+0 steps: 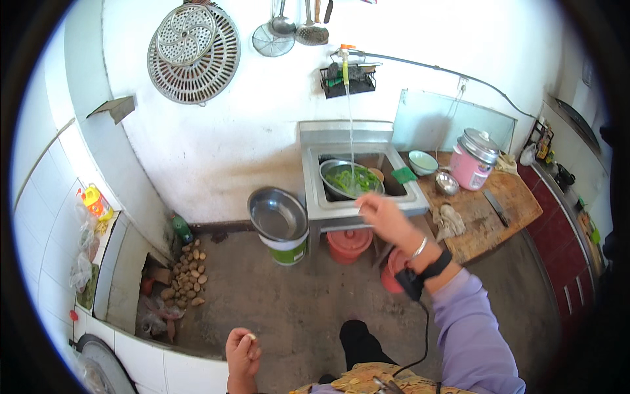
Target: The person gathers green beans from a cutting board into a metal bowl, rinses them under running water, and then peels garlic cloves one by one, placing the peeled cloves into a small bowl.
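My left hand (242, 355) is low in the view with its fingers curled. A small pale piece (251, 337), perhaps a garlic clove, is pinched between thumb and forefinger. Blurred, my right hand (383, 214) hangs over the front edge of the steel sink (322, 213); whether its fingers hold anything is unclear. Just beyond its fingertips, a metal basin (330, 183) of green vegetables (362, 181), likely peppers, rests in the sink. Water runs into it from the wall tap (345, 64). A green scouring pad (403, 175) lies on the sink's right rim.
Right of the sink, a wooden worktop (512, 199) bears a pink rice cooker (470, 165), bowls, a cloth (449, 222) and a knife (495, 208). Left stands a bucket (288, 253) topped by a steel basin (278, 214). Potatoes (189, 271) lie on the floor. A cable hangs from my right wrist.
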### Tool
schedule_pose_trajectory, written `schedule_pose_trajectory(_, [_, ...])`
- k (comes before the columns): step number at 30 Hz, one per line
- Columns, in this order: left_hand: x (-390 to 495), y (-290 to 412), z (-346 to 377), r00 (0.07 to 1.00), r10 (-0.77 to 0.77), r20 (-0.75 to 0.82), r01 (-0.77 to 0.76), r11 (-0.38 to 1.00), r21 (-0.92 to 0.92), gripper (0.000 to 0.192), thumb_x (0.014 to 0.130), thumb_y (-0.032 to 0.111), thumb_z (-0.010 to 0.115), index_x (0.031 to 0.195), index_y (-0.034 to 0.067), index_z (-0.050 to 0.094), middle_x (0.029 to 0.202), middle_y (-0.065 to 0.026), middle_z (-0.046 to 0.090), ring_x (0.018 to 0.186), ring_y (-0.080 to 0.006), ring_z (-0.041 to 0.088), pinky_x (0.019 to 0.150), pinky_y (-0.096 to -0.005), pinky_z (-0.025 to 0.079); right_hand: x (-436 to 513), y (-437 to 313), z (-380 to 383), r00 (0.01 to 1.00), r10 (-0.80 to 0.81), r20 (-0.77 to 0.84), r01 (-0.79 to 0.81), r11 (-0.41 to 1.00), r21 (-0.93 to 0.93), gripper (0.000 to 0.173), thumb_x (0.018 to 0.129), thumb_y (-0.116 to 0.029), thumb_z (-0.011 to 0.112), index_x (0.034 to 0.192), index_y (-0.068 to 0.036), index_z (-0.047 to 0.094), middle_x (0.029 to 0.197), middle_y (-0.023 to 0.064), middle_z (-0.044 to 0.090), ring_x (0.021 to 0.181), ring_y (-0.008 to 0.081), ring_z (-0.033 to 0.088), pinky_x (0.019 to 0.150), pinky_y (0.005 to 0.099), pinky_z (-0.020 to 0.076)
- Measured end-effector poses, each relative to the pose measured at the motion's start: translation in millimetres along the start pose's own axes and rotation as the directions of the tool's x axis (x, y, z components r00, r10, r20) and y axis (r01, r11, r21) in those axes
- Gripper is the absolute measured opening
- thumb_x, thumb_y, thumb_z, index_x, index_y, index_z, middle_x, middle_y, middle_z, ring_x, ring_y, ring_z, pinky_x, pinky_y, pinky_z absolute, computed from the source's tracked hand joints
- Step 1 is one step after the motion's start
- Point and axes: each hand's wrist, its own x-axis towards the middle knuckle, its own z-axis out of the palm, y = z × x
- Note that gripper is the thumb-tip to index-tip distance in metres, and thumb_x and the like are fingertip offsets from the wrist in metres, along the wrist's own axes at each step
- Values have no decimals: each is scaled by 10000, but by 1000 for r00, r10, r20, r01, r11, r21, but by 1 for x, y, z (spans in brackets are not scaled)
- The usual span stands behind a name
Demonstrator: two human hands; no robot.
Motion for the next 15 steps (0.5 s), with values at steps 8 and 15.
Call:
schedule_pose_trajectory(8, [120, 4, 54, 963, 158, -220, -165, 986, -15, 45, 902, 51, 487, 908, 85, 516, 728, -12, 530, 433, -37, 347, 376, -175, 292, 331, 77, -110, 914, -206, -350, 169, 977, -132, 227, 804, -125, 561, 993, -7, 609, 857, 130, 656, 800, 251, 635, 745, 316, 491])
schedule_pose_trajectory(15, [207, 12, 113, 948, 178, -265, -190, 982, -21, 57, 912, 49, 469, 928, 80, 514, 725, -10, 524, 430, -36, 336, 371, -174, 281, 535, 122, -131, 848, -362, -387, 122, 844, -522, 652, 746, -274, 666, 1274, 24, 425, 1257, 250, 465, 1200, 370, 428, 1002, 409, 364])
